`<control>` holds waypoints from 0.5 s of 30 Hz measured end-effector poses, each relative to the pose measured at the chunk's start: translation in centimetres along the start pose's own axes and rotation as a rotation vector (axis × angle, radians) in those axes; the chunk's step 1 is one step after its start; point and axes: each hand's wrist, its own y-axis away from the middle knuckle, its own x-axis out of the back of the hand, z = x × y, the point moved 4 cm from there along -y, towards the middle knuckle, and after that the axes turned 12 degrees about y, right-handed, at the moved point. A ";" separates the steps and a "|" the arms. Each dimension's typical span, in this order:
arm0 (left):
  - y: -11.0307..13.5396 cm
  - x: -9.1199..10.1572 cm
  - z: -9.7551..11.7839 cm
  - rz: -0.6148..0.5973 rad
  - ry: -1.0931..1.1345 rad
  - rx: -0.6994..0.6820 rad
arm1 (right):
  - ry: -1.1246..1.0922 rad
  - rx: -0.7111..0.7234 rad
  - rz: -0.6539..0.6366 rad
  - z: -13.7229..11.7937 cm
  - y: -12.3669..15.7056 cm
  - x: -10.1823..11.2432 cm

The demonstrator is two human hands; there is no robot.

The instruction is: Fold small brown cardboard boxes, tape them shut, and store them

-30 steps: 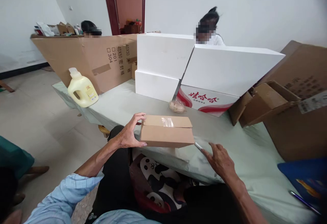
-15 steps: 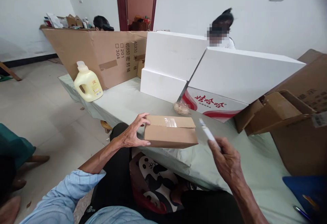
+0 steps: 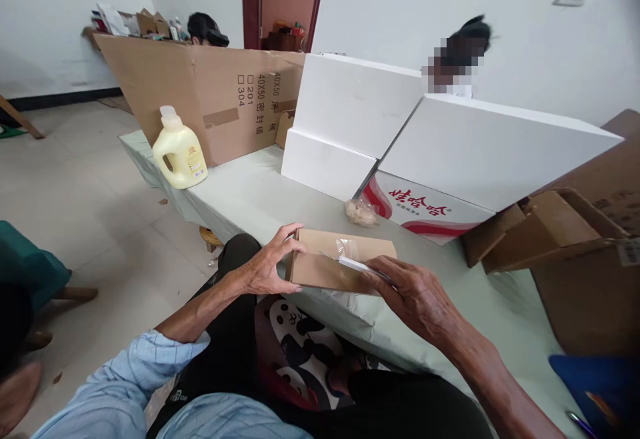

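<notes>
A small brown cardboard box (image 3: 315, 269) is at the near edge of the covered table, with a strip of clear tape (image 3: 346, 248) across its top seam. My left hand (image 3: 273, 262) grips the box's left end, thumb low on the front and fingers over the top. In my right hand (image 3: 407, 285) is a white-handled utility knife (image 3: 356, 264), closed in my fingers. Its thin blade points left and lies over the top seam beside the tape; whether it has cut in, I cannot tell. My right fingers are close to the box's right end.
A yellow detergent bottle (image 3: 180, 152) stands at the table's left edge. White boxes (image 3: 345, 102) and a large brown carton (image 3: 225, 105) line the far side. A clear plastic bag (image 3: 362, 213) lies beyond the small box. Open cartons (image 3: 545, 232) stand right. Two people are partly visible behind.
My right hand has moved left with the knife, bringing its blade from beside the box to over the taped seam. My left hand still holds the box, now tilted slightly differently.
</notes>
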 end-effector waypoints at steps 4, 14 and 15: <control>0.0 -0.1 0.3 -0.004 0.005 -0.022 | 0.020 0.013 -0.054 0.1 -0.6 0.2; 0.2 -0.2 0.8 -0.036 0.006 0.015 | -0.001 0.067 -0.158 1.0 -1.5 1.2; 0.2 -0.2 0.9 -0.039 0.004 0.015 | -0.002 0.078 -0.162 1.2 -1.8 1.2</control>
